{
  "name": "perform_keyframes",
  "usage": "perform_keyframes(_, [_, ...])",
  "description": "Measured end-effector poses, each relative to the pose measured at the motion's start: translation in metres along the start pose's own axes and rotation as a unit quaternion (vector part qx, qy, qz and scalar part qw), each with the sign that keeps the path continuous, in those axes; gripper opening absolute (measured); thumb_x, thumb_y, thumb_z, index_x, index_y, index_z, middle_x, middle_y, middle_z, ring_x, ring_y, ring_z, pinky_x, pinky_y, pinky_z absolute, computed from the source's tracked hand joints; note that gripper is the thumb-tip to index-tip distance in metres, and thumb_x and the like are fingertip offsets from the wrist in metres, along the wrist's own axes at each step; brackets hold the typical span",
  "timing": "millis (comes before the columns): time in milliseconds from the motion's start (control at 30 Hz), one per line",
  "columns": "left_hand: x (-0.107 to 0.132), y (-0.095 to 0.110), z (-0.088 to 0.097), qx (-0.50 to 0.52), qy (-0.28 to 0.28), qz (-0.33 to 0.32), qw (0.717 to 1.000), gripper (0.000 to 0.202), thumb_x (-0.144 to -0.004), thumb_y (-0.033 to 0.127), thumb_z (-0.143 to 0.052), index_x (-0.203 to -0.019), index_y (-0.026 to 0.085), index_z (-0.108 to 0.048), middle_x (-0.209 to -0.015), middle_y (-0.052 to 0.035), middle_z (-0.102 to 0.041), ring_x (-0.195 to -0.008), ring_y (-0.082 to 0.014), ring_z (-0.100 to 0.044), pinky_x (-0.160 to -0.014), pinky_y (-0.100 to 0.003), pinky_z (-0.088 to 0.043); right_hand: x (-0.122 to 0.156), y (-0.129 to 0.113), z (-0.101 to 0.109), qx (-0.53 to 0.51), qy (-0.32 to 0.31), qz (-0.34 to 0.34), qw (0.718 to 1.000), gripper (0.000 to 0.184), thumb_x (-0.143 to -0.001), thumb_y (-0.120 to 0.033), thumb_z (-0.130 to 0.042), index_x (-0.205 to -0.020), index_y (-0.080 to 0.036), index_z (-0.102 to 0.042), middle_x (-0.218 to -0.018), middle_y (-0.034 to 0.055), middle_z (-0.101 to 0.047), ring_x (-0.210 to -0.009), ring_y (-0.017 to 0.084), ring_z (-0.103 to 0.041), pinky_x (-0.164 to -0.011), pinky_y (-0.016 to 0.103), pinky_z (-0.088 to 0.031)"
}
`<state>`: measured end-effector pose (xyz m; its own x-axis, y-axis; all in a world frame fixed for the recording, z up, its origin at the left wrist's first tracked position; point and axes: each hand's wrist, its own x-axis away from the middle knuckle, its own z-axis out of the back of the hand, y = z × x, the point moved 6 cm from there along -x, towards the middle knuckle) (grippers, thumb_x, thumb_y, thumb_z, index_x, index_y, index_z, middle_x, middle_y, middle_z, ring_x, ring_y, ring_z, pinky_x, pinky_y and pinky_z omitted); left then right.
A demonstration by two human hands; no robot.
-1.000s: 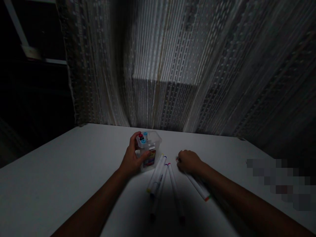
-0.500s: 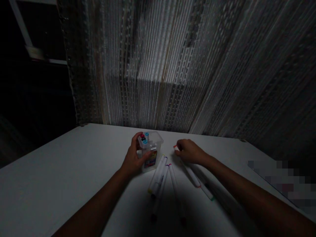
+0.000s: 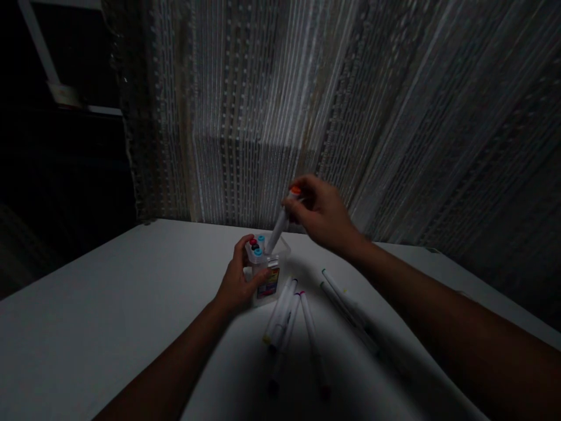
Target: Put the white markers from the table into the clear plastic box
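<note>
Left hand point(image 3: 236, 283) wraps the near side of the clear marker box point(image 3: 267, 272), fingers closed round its wall, thumb on the labelled front; box stands upright on the tabletop point(image 3: 109, 304). Right hand point(image 3: 322, 213) is raised above and just right of the box, fingertips pinched on the upper end of an orange-capped marker point(image 3: 283, 219). Marker is tilted, lower end at or just inside the box mouth; whether it touches the rim cannot be told in this light.

Inside the box, on its left side: three markers standing on end, caps red point(image 3: 253, 241) and two blue point(image 3: 258, 250).

Near side of the box, on the tabletop: a loose bunch of white markers point(image 3: 287, 310) lying lengthwise. Right of the box: two more markers point(image 3: 342, 295), parallel, apart from the bunch.

Behind the box: pale patterned curtain point(image 3: 307, 105).

Judged step: loading a marker into the box, insertion under way. Next move likely calls for bringing the marker upright, sliding it down beside the standing three, then releasing the pinch while the left hand steadies the box.
</note>
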<state>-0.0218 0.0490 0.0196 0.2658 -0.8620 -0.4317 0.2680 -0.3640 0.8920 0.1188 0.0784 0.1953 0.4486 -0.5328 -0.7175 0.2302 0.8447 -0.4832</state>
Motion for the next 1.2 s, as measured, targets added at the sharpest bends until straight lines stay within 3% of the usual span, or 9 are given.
perform_keyframes(167, [0.0,0.0,0.0,-0.006,0.0,-0.012,1.0,0.078,-0.064,0.045,-0.067,-0.128,0.026,-0.026,-0.123,-0.0064,-0.05,-0.104,-0.0172,-0.056,-0.093,-0.034,-0.048,0.014,0.02,-0.046,0.064,-0.128,-0.054,0.988,0.011,-0.079,-0.015,-0.049,-0.078,-0.011,-0.059,-0.073,0.0021,-0.061,-0.067,0.01,-0.056,-0.065,0.022,-0.042])
perform_keyframes(367, [-0.001,0.001,0.001,-0.004,0.003,-0.022,1.0,0.078,-0.065,0.045,-0.067,-0.128,0.026,-0.027,-0.125,-0.0067,-0.049,-0.105,-0.0165,-0.056,-0.091,-0.031,-0.049,0.022,0.022,-0.071,0.155,-0.235,-0.052,0.958,0.018,-0.078,-0.017,-0.052,-0.081,-0.012,-0.069,-0.076,0.0039,-0.067,-0.067,0.011,-0.057,-0.061,0.02,-0.037])
perform_keyframes(600, [-0.001,0.002,0.003,-0.015,0.001,-0.036,0.999,0.08,-0.064,0.047,-0.066,-0.129,0.025,-0.025,-0.121,-0.0068,-0.051,-0.102,-0.0161,-0.057,-0.089,-0.031,-0.049,0.024,0.014,-0.075,0.213,-0.263,-0.025,0.941,0.02,-0.078,-0.017,-0.053,-0.091,-0.016,-0.068,-0.087,0.005,-0.068,-0.077,0.013,-0.059,-0.066,0.022,-0.037])
perform_keyframes(800, [0.0,0.001,0.003,0.002,0.0,-0.032,0.999,0.082,-0.064,0.044,-0.068,-0.13,0.023,-0.024,-0.115,-0.0072,-0.054,-0.097,-0.0149,-0.058,-0.085,-0.028,-0.05,0.027,0.012,-0.074,0.248,-0.287,-0.007,0.925,0.022,-0.074,-0.015,-0.052,-0.093,-0.014,-0.063,-0.085,0.0062,-0.066,-0.072,0.014,-0.057,-0.061,0.021,-0.035])
perform_keyframes(1033, [0.0,0.003,0.003,0.005,0.003,-0.022,1.0,0.08,-0.063,0.045,-0.068,-0.128,0.025,-0.027,-0.12,-0.0064,-0.052,-0.103,-0.0158,-0.056,-0.092,-0.032,-0.048,0.024,0.015,-0.073,0.178,-0.307,-0.005,0.935,0.01,-0.073,-0.011,-0.055,-0.077,-0.012,-0.064,-0.073,0.0022,-0.063,-0.068,0.01,-0.053,-0.059,0.019,-0.031])
perform_keyframes(1200, [0.0,0.002,0.003,0.008,-0.002,-0.016,1.0,0.079,-0.063,0.044,-0.068,-0.128,0.026,-0.026,-0.121,-0.0057,-0.051,-0.1,-0.0143,-0.057,-0.089,-0.029,-0.048,0.024,0.019,-0.075,0.117,-0.325,-0.02,0.938,0.008,-0.07,-0.007,-0.058,-0.071,-0.009,-0.065,-0.065,-0.0002,-0.06,-0.062,0.008,-0.05,-0.057,0.019,-0.03])
